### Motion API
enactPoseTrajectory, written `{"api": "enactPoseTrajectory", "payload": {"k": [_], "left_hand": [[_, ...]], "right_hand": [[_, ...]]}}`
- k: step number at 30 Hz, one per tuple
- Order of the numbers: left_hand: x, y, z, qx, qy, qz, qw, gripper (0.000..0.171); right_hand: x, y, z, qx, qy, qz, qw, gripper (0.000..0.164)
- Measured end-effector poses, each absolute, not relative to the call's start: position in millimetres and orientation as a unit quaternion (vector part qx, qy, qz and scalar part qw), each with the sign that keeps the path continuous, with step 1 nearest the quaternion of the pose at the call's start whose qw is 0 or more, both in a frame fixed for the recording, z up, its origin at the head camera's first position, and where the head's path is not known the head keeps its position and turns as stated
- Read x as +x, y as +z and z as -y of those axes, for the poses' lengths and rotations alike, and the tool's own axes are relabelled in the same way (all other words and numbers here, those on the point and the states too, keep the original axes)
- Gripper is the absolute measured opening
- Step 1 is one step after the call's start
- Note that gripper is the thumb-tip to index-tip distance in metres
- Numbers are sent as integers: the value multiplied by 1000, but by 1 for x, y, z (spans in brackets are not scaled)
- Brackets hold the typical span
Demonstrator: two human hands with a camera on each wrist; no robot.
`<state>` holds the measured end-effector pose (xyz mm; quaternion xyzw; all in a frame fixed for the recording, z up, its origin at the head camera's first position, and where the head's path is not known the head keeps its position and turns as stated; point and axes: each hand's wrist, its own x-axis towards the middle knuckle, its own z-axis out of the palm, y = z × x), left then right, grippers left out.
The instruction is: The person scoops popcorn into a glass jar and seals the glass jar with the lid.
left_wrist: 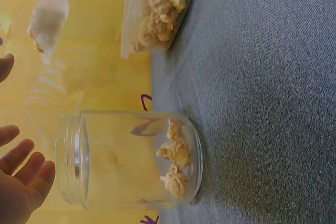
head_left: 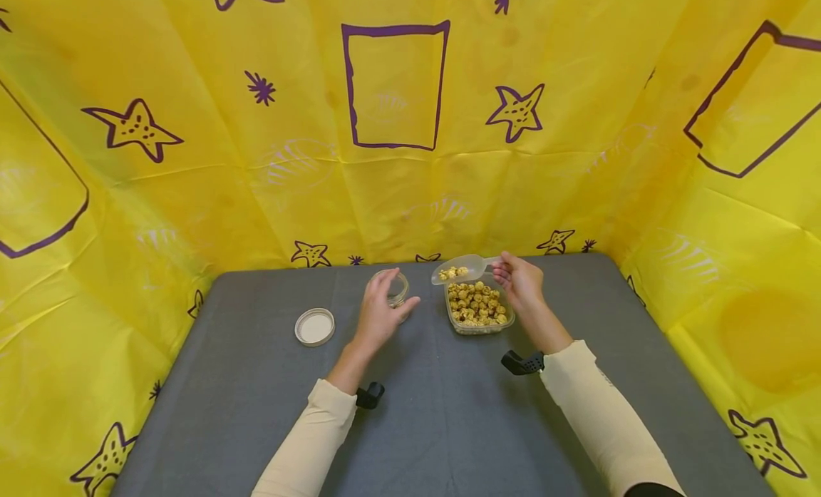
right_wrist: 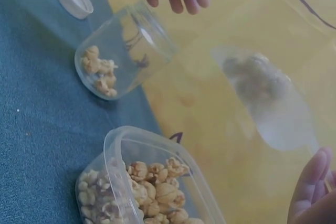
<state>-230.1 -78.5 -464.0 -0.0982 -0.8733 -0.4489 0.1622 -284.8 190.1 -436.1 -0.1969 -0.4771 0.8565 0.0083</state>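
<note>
My right hand [head_left: 522, 287] grips the handle of a translucent plastic scoop [head_left: 473, 266], which carries several pieces of caramel popcorn [head_left: 452, 272]. The scoop hangs above the back left of a clear plastic container [head_left: 477, 331] filled with popcorn. Close to the mouth of a glass jar [left_wrist: 121, 161], my left hand [head_left: 377, 313] has its fingers spread and holds nothing. In the left wrist view a gap shows between those fingers and the rim. A few pieces of popcorn [left_wrist: 176, 153] lie at the bottom of the upright jar.
A round white-centred lid [head_left: 315, 327] lies on the grey cloth-covered table [head_left: 410, 418], left of the jar. Yellow patterned fabric [head_left: 398, 197] rises behind the table and along both sides.
</note>
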Motion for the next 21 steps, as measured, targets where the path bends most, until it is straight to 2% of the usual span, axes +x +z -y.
{"api": "enactPoseTrajectory", "payload": {"k": [8,21], "left_hand": [[-232,-466,87,-78,-450,873,172,68],[-233,-473,101,-67,-455,867,193,72]], "right_hand": [[-286,-435,-183,-194,850,489,12,25],[-289,-437,-170,-183,844,503,7,16]]}}
